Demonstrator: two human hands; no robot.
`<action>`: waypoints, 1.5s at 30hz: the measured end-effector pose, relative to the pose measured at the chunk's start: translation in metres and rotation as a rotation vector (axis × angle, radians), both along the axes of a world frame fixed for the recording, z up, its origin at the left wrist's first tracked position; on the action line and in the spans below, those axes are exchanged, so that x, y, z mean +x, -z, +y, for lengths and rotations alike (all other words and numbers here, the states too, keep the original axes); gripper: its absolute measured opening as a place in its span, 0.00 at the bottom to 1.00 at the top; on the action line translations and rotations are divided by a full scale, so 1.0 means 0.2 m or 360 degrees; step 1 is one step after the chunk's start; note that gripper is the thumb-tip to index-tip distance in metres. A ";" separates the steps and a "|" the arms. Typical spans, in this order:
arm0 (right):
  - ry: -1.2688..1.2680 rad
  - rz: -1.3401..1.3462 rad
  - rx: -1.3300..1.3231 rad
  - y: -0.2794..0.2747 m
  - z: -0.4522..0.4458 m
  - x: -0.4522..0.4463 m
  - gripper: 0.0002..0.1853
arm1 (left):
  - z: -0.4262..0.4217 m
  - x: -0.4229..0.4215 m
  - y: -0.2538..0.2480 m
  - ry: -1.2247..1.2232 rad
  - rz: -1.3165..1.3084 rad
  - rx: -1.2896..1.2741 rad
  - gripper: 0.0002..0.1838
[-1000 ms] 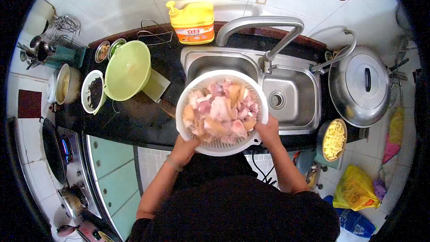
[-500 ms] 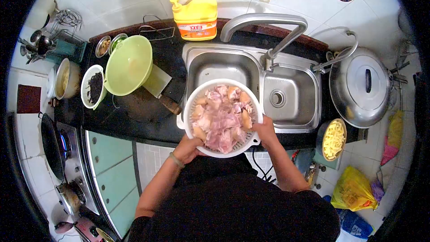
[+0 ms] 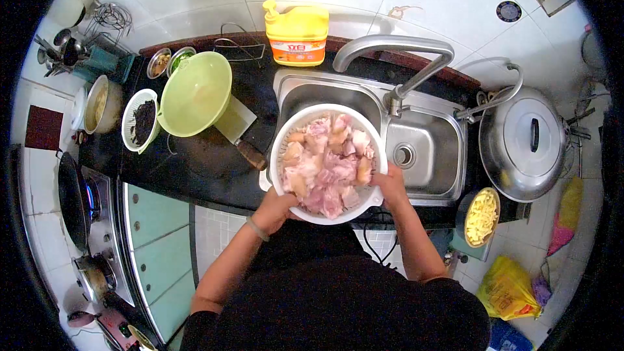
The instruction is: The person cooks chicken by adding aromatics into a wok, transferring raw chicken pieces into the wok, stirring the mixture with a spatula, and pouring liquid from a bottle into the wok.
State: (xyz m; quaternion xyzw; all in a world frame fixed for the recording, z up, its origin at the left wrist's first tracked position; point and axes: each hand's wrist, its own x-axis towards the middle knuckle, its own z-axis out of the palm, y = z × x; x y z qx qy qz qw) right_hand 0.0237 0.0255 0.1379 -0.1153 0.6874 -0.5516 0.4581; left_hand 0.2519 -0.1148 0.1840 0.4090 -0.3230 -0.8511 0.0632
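Observation:
Both my hands hold a white colander [image 3: 281,136] by its rim, in front of and partly over the left sink basin [image 3: 305,93]. Pieces of raw meat [image 3: 328,166], pink with paler skin, fill much of it. My left hand [image 3: 275,209] grips the lower left rim, its fingertips hidden beneath. At the right side, my right hand [image 3: 390,185] is closed on the rim near a handle. A cleaver [image 3: 236,120] with a wooden handle lies on the black counter to the left, partly under a light green basin [image 3: 195,94].
A tall faucet [image 3: 396,94] arches over the double sink. Behind it stands a yellow detergent jug [image 3: 297,36]. A large lidded pot [image 3: 523,143] and a bowl of pale yellow pieces [image 3: 482,218] are at right. On the left, a wok [image 3: 73,201] sits by a lit burner [image 3: 91,198].
The meat pieces have shifted and turned over inside the colander. Both hands keep their grip on the rim. The whole view has moved slightly.

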 end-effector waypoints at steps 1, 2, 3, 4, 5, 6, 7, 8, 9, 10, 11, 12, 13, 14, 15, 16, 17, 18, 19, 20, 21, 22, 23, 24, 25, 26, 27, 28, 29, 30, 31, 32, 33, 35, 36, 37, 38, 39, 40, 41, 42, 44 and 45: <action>0.0003 -0.0003 0.0009 0.03 0.01 0.01 0.20 | 0.01 0.00 -0.01 0.0019 0.0031 -0.0028 0.31; 0.0022 -0.0066 0.0001 0.06 0.02 0.01 0.21 | 0.01 0.00 -0.02 0.0018 0.0029 -0.0021 0.31; 0.0039 -0.0132 -0.0007 0.07 0.02 0.01 0.22 | 0.00 -0.01 -0.02 0.0090 -0.0012 -0.0042 0.31; 0.0040 -0.0135 -0.0006 0.08 0.02 0.02 0.22 | -0.01 0.00 -0.03 0.0165 -0.0051 -0.0069 0.31; 0.0066 -0.0288 -0.0001 0.09 0.02 0.03 0.22 | 0.01 -0.01 -0.05 0.0168 -0.0052 -0.0069 0.31; 0.0094 -0.0439 0.0004 0.09 0.03 0.03 0.22 | 0.04 -0.02 -0.08 0.0161 -0.0140 -0.0366 0.31; 0.0098 -0.0438 0.0008 0.11 0.03 0.04 0.22 | 0.06 -0.05 -0.13 0.0153 -0.0229 -0.0661 0.31; 0.0078 -0.0421 0.0014 0.12 0.04 0.04 0.22 | 0.06 -0.06 -0.21 0.0130 -0.0213 -0.0701 0.29; 0.0057 -0.0405 0.0018 0.13 0.05 0.05 0.22 | 0.03 -0.05 -0.19 0.0131 -0.0215 -0.0699 0.29; 0.0030 -0.0352 0.0020 0.11 0.05 0.06 0.22 | -0.01 -0.02 -0.16 0.0174 -0.0200 -0.0426 0.29; 0.0035 -0.0362 0.0013 0.12 0.04 0.07 0.22 | -0.04 0.01 -0.12 0.0215 -0.0186 -0.0161 0.29; 0.0026 -0.0286 0.0022 0.13 0.02 0.07 0.22 | -0.04 0.04 -0.04 0.0174 -0.0132 -0.0123 0.29; 0.0013 -0.0212 0.0045 0.14 0.03 0.08 0.22 | -0.04 0.05 -0.01 0.0177 -0.0134 -0.0119 0.29; 0.0055 -0.0233 -0.0021 0.17 0.03 0.09 0.20 | -0.04 0.05 0.02 0.0170 -0.0134 -0.0091 0.28; 0.0046 -0.0240 -0.0016 0.16 0.03 0.09 0.20 | -0.04 0.06 0.03 0.0159 -0.0139 -0.0062 0.28; 0.0053 -0.0218 0.0033 0.15 0.03 0.10 0.19 | -0.03 0.06 0.01 0.0089 -0.0080 -0.0036 0.28; 0.0061 -0.0192 0.0077 0.13 0.02 0.11 0.19 | -0.03 0.07 0.02 0.0087 -0.0087 -0.0038 0.28; 0.0045 -0.0151 0.0084 0.10 0.02 0.11 0.18 | -0.03 0.07 0.03 0.0091 -0.0111 -0.0040 0.29; 0.0046 -0.0149 0.0084 0.11 0.02 0.10 0.18 | -0.03 0.07 0.04 0.0097 -0.0132 -0.0041 0.29; 0.0035 -0.0124 0.0056 0.12 0.03 0.10 0.18 | -0.03 0.06 0.04 0.0100 -0.0127 -0.0041 0.29; 0.0025 -0.0097 0.0027 0.11 0.02 0.09 0.18 | -0.02 0.06 0.03 0.0063 -0.0116 -0.0067 0.29; 0.0029 -0.0091 0.0028 0.10 0.03 0.09 0.18 | -0.02 0.05 0.03 0.0025 -0.0106 -0.0092 0.30; -0.0031 0.0096 0.0075 0.07 0.03 0.09 0.18 | -0.01 0.06 0.04 0.0028 -0.0099 -0.0092 0.30; -0.0093 0.0281 0.0121 0.03 0.03 0.08 0.18 | -0.01 0.09 0.07 0.0030 -0.0079 -0.0083 0.30; -0.0094 0.0285 0.0120 -0.04 0.02 0.10 0.18 | -0.01 0.11 0.10 0.0028 -0.0063 -0.0076 0.30; -0.0104 0.0545 -0.0031 -0.12 0.02 0.12 0.17 | 0.01 0.12 0.14 -0.0065 -0.0022 -0.0113 0.30; -0.0110 0.0797 -0.0181 -0.18 0.01 0.15 0.17 | 0.01 0.12 0.15 -0.0061 -0.0028 -0.0113 0.30; -0.0276 0.0911 -0.0096 -0.20 0.02 0.12 0.18 | 0.01 0.12 0.15 -0.0061 -0.0045 -0.0095 0.29; -0.0148 0.0622 -0.0001 -0.04 0.03 0.09 0.18 | 0.02 0.11 0.14 -0.0056 -0.0057 -0.0077 0.29; -0.0178 0.0594 0.0036 0.00 0.01 0.08 0.18 | 0.00 0.07 0.08 -0.0141 -0.0028 0.0002 0.25; -0.0220 0.0579 0.0064 0.03 -0.01 0.04 0.18 | -0.02 0.06 0.09 -0.0143 -0.0006 -0.0006 0.25; -0.0236 0.0605 0.0051 0.05 -0.01 0.01 0.18 | -0.03 0.06 0.10 -0.0036 -0.0024 0.0018 0.24; -0.0221 0.0538 0.0047 0.03 -0.02 0.04 0.19 | -0.04 0.08 0.09 0.0082 -0.0068 0.0052 0.22; -0.0194 0.0454 0.0048 0.02 -0.03 0.08 0.19 | -0.02 0.09 0.07 -0.0044 -0.0127 0.0063 0.22; -0.0180 0.0396 0.0072 0.01 -0.03 0.09 0.19 | -0.01 0.09 0.07 -0.0059 -0.0123 0.0038 0.22; -0.0168 0.0343 0.0093 0.01 -0.03 0.09 0.20 | 0.00 0.09 0.07 -0.0076 -0.0115 0.0010 0.22; -0.0172 0.0343 0.0094 0.01 -0.02 0.09 0.20 | 0.00 0.10 0.07 -0.0080 -0.0116 0.0012 0.22; -0.0227 0.0427 0.0163 0.00 -0.02 0.08 0.20 | 0.00 0.10 0.08 -0.0086 -0.0106 0.0044 0.22; -0.0286 0.0515 0.0225 0.00 -0.03 0.07 0.20 | -0.01 0.10 0.08 -0.0098 -0.0093 0.0071 0.22; -0.0307 0.0525 0.0203 0.00 -0.03 0.06 0.20 | -0.01 0.11 0.10 -0.0123 -0.0085 0.0053 0.22; -0.0284 0.0531 0.0201 0.01 -0.02 0.06 0.20 | -0.01 0.12 0.14 -0.0071 -0.0073 0.0037 0.23; -0.0264 0.0477 0.0167 -0.02 -0.06 0.07 0.19 | -0.01 0.13 0.11 -0.0153 -0.0067 0.0030 0.25; -0.0251 0.0422 0.0161 -0.08 -0.08 0.07 0.18 | 0.00 0.14 0.10 -0.0236 -0.0079 0.0066 0.25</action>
